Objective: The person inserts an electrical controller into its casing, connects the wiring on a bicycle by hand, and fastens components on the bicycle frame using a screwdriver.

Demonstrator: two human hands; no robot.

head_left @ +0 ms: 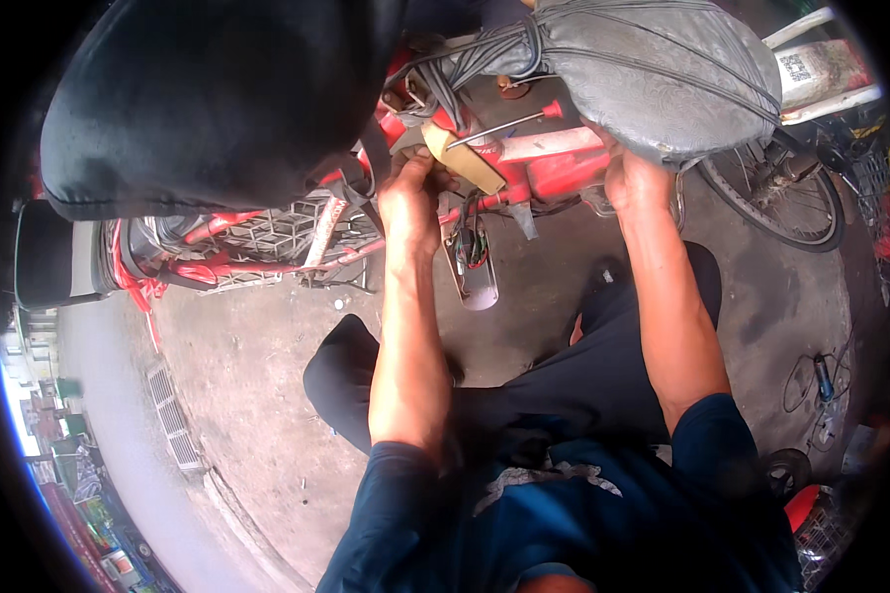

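A red bike (564, 163) with electrical wiring stretches across in front of me. My left hand (410, 203) is at its middle, fingers curled in by a yellowish angled piece (475, 166); whatever they grip is hidden. A screwdriver with a red handle (552, 110) lies across that piece, its shaft slanting toward my left hand. My right hand (635, 184) reaches up to the frame just below the grey wrapped seat (663, 79), and its fingertips are out of sight. Below the frame hangs an opened cover or tray (481, 296) with bundled wires (470, 247).
A big black padded piece (218, 99) covers the upper left. The wire basket (277, 232) is at left, the rear wheel (781, 198) at right. On the concrete floor at right lies a blue tool with a cord (823, 379). A drain grate (173, 415) is at left.
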